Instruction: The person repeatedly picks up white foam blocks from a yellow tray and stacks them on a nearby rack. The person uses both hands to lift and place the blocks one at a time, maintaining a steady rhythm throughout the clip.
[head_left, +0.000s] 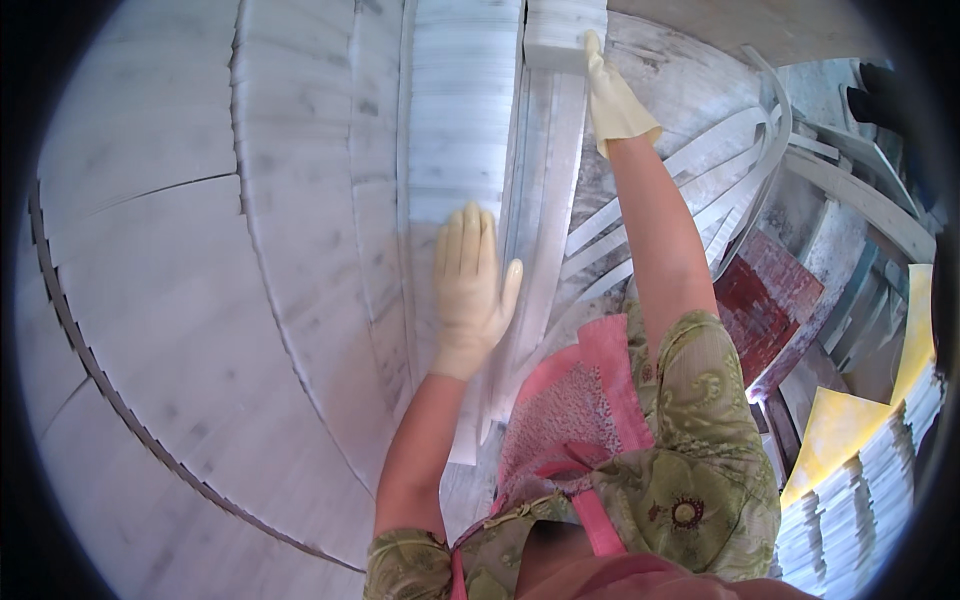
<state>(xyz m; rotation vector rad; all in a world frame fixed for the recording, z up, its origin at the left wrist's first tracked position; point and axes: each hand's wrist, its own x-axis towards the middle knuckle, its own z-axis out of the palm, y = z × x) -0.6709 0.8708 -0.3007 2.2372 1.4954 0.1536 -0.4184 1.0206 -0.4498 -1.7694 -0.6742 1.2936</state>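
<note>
My left hand (467, 290), in a cream rubber glove, lies flat with its fingers stretched forward and the thumb out to the side. Its fingertips touch the near end of a long row of thin white strips (460, 120), packed tightly together and faintly streaked with grey. Farther off, my right hand (612, 95), gloved alike, reaches forward and rests along the right side of a shorter white stack (565, 35). I see this hand edge-on, its visible fingers straight; the rest are hidden. A narrow gap parts the row from the stack.
Broad whitish, grey-marked slabs (300, 200) spread to the left. On the right lie long loose pale strips (690, 190), a red-stained board (765, 300), yellow sheets (835, 430) and stacked pale pieces (850, 530). A dark shape (880, 100) shows at the far right.
</note>
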